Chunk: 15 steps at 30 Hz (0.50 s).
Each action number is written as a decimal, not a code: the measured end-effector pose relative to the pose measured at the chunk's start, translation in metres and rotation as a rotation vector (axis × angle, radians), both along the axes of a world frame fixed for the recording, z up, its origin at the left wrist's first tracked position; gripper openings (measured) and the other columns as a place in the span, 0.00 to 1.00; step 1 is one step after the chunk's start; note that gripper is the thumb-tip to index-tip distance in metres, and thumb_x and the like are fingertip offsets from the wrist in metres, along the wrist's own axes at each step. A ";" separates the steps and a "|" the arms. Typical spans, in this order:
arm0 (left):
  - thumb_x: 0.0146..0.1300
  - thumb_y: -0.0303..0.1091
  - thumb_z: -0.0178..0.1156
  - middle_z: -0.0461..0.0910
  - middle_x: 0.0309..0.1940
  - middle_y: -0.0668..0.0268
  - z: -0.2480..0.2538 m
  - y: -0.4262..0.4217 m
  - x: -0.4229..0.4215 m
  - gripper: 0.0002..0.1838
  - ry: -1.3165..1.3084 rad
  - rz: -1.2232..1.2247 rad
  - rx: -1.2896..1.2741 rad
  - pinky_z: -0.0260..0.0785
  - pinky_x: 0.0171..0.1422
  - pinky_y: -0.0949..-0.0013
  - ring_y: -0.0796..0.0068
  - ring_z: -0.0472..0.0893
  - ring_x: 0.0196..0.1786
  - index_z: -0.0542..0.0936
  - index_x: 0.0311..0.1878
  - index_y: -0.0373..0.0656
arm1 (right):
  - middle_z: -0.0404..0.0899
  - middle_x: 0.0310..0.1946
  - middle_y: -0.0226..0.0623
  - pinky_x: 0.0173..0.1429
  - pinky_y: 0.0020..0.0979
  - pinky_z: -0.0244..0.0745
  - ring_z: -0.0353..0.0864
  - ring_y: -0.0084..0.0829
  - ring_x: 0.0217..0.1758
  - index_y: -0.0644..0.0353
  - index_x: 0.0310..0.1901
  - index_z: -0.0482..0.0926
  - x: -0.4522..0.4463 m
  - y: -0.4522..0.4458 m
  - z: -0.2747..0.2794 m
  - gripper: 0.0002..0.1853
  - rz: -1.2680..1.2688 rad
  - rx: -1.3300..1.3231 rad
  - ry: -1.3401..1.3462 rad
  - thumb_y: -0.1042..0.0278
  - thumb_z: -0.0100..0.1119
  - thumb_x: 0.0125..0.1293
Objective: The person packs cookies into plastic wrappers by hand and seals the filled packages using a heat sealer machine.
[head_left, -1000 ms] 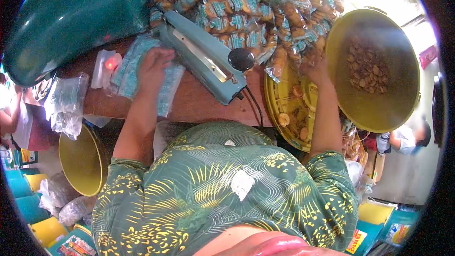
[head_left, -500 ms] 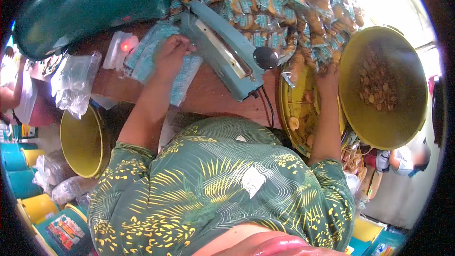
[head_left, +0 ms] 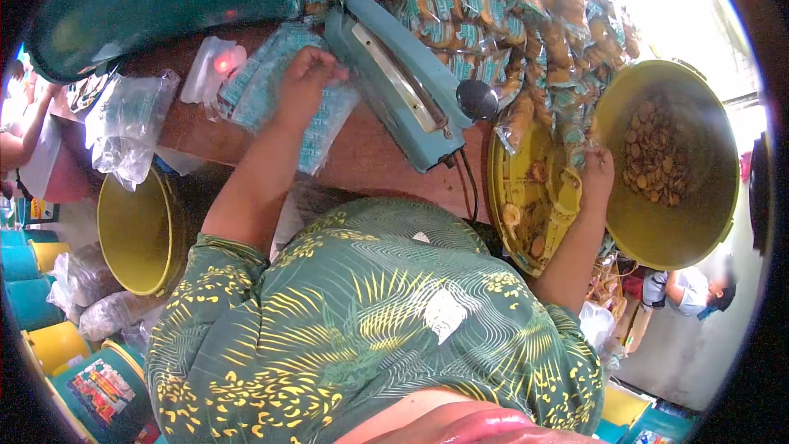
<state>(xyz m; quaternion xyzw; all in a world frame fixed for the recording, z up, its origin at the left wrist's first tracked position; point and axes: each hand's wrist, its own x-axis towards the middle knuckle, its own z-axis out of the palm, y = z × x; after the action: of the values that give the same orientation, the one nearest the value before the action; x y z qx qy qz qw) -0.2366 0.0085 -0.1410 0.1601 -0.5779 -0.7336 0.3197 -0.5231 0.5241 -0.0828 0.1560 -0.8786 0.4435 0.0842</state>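
My left hand (head_left: 302,89) is over the stack of blue-printed plastic bags (head_left: 267,74), just left of the blue heat sealer (head_left: 403,82). Its fingers are curled together, and anything between them is too small to make out. On the right, my right hand (head_left: 597,177) pinches the lower end of a clear, blue-labelled cookie packet (head_left: 567,107). That packet hangs from the edge of the packet pile (head_left: 460,8), over the yellow lid (head_left: 526,214) with loose round pieces on it.
A yellow bucket (head_left: 711,173) with brown pieces inside stands at the right. A large green tub (head_left: 181,0) fills the upper left. Clear bags (head_left: 131,123) hang over the table edge above another yellow bucket (head_left: 136,230). Other people (head_left: 694,288) are at both sides.
My right hand has come down and toward me from the packet pile, with a packet end at its fingers. My left hand has risen slightly and its fingers have curled. The view has shifted.
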 end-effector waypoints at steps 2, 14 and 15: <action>0.69 0.28 0.55 0.81 0.35 0.63 0.002 -0.001 0.001 0.01 -0.020 0.007 -0.016 0.75 0.52 0.65 0.70 0.84 0.42 0.74 0.41 0.43 | 0.76 0.41 0.27 0.43 0.26 0.67 0.72 0.22 0.42 0.57 0.43 0.74 0.031 -0.010 0.029 0.05 -0.041 -0.103 -0.109 0.68 0.59 0.69; 0.71 0.28 0.52 0.82 0.36 0.64 0.001 -0.002 0.000 0.02 0.005 -0.006 0.061 0.73 0.51 0.67 0.72 0.83 0.43 0.73 0.43 0.45 | 0.74 0.51 0.30 0.60 0.26 0.62 0.69 0.23 0.54 0.60 0.37 0.73 0.127 -0.064 0.210 0.08 0.776 0.192 -0.277 0.71 0.65 0.62; 0.71 0.28 0.52 0.82 0.37 0.64 0.002 -0.003 0.001 0.02 0.012 -0.012 0.063 0.72 0.51 0.68 0.72 0.83 0.43 0.73 0.43 0.45 | 0.73 0.53 0.32 0.59 0.26 0.64 0.70 0.24 0.55 0.60 0.36 0.72 0.120 -0.064 0.215 0.11 0.716 0.284 -0.300 0.68 0.67 0.62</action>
<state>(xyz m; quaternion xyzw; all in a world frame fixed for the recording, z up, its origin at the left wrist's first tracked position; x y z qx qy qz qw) -0.2358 0.0059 -0.1393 0.1621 -0.5534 -0.7545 0.3136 -0.4030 0.4598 0.1318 0.3956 -0.8238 0.3369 -0.2267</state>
